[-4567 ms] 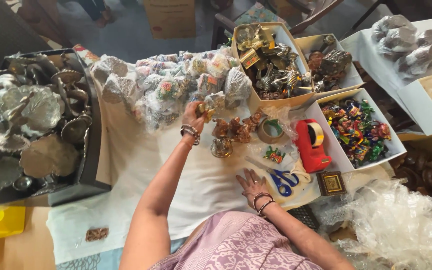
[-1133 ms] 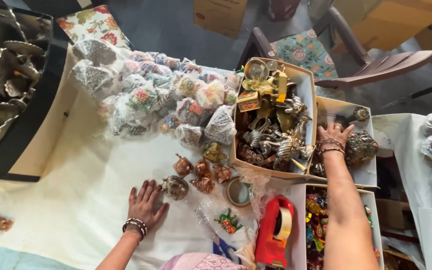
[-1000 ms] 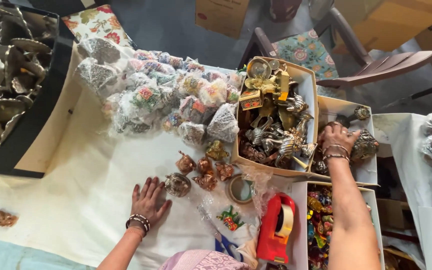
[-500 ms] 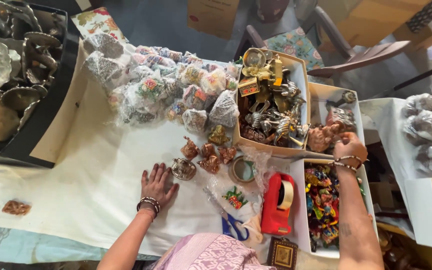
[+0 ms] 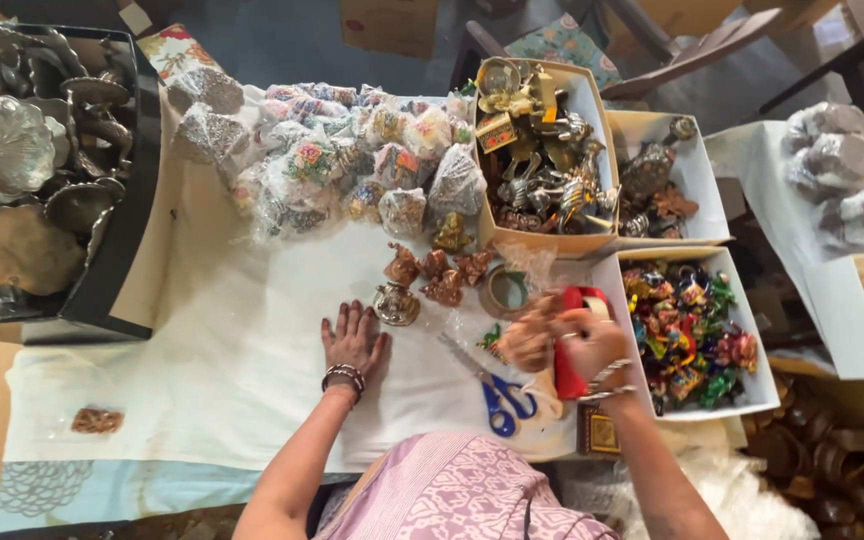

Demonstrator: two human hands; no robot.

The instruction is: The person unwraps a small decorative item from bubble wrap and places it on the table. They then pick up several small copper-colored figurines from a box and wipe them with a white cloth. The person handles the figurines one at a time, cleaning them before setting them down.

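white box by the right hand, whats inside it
The white box holds a heap of small multicoloured figurines. They cover its floor, so anything beneath them is hidden.

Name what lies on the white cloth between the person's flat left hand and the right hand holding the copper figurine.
Blue-handled scissors, in the head view.

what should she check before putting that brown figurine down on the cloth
1. Right hand grips the brown figurine: ok, though blurred.
2. Left hand flat on the white cloth, holding nothing: ok.
3. Bare cloth left of the left hand: ok.
4. Scissors below the figurine, blades toward it: not ok.
5. Red tape dispenser partly hidden behind the right hand: cannot tell.
6. Small copper figurines close above: not ok.
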